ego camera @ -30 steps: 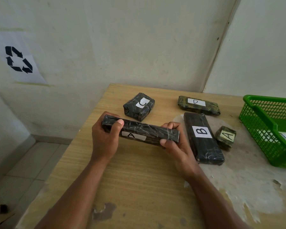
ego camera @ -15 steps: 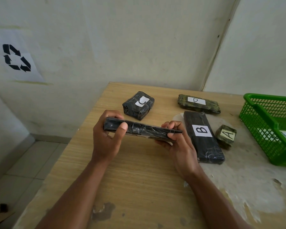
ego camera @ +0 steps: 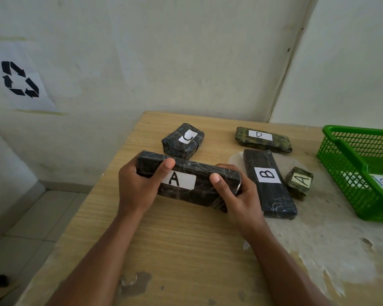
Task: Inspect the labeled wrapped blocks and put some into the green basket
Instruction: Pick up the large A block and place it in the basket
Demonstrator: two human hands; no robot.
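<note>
I hold a long black wrapped block labeled A [ego camera: 192,185] above the wooden table [ego camera: 175,239], its white label facing me. My left hand [ego camera: 137,186] grips its left end and my right hand [ego camera: 234,195] grips its right end. On the table lie a black block labeled B [ego camera: 269,184], a small green block labeled A [ego camera: 299,183], a dark block labeled C [ego camera: 182,141] and a green block labeled D [ego camera: 262,140]. The green basket [ego camera: 349,173] stands at the right edge, with a white paper inside.
The table sits in a corner, with walls behind and to the right. Its left edge drops to a tiled floor [ego camera: 27,219]. A sheet with a recycling symbol [ego camera: 20,78] hangs on the left wall. The tabletop's right side is worn white.
I have turned the long block A in both hands: its label faced me, went edge-on half a second ago, and now the broad labeled face points at me again.
</note>
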